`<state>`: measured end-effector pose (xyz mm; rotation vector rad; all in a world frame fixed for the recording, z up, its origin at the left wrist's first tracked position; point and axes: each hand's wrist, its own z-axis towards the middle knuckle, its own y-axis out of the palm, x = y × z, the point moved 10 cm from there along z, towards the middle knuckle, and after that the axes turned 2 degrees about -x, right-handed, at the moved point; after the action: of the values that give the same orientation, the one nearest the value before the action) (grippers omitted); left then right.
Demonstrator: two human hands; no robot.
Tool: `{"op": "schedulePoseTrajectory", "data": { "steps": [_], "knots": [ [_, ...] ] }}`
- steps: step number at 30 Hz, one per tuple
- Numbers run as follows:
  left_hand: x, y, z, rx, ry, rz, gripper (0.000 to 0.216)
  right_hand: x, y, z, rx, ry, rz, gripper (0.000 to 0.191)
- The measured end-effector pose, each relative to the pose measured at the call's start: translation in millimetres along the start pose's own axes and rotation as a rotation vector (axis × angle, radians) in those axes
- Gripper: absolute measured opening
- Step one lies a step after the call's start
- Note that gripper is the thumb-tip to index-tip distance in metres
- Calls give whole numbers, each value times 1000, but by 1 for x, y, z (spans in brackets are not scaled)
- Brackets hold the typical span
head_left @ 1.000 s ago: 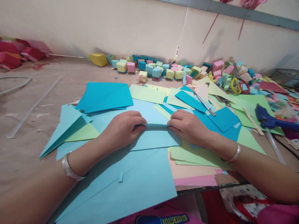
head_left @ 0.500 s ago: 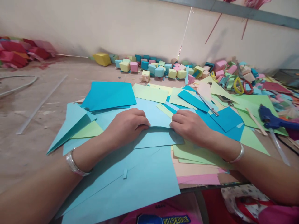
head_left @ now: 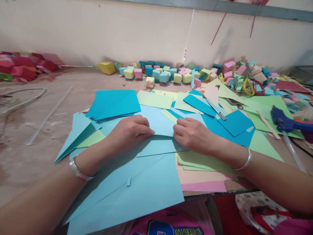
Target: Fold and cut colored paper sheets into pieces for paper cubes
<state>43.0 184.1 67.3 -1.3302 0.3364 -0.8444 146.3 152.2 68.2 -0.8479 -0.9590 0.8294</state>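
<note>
A light blue sheet of paper [head_left: 161,125] lies across the pile in front of me, its near edge lifted a little and casting a shadow. My left hand [head_left: 132,130] pinches that edge with thumb and fingers. At the other end of the same edge, my right hand [head_left: 192,135] is closed on the paper, fingers curled under. Below both hands is another light blue piece [head_left: 158,147], resting on a large light blue sheet [head_left: 146,192] that overhangs the table's front. A small blue paper scrap [head_left: 128,181] sits on this large sheet.
Dark blue sheets [head_left: 114,102] lie beyond my left hand. A utility knife [head_left: 216,109], scissors [head_left: 249,85] and a blue glue gun [head_left: 283,120] are to the right. Small paper cubes [head_left: 163,76] line the wall. Red paper boxes [head_left: 23,70] are heaped at far left.
Both hands keep their grip on the light blue sheet, with its near edge slightly less bowed. The whole view has shifted a little.
</note>
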Motion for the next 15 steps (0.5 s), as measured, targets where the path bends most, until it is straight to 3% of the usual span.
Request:
{"op": "schedulePoseTrajectory", "data": {
  "steps": [4, 7, 10, 15],
  "knots": [
    [-3, 0, 0, 6, -29, -9, 24, 13, 10, -3, -67, 96, 75, 30],
    [-8, -3, 0, 39, -96, -33, 22, 34, 19, -11, -99, 265, 290, 12],
    [-9, -4, 0, 50, -143, -81, 18, 48, 27, -19, -105, 387, 516, 24],
    [-6, -3, 2, 22, -149, -122, 12, 45, 26, -18, -88, 341, 587, 0]
  ]
}}
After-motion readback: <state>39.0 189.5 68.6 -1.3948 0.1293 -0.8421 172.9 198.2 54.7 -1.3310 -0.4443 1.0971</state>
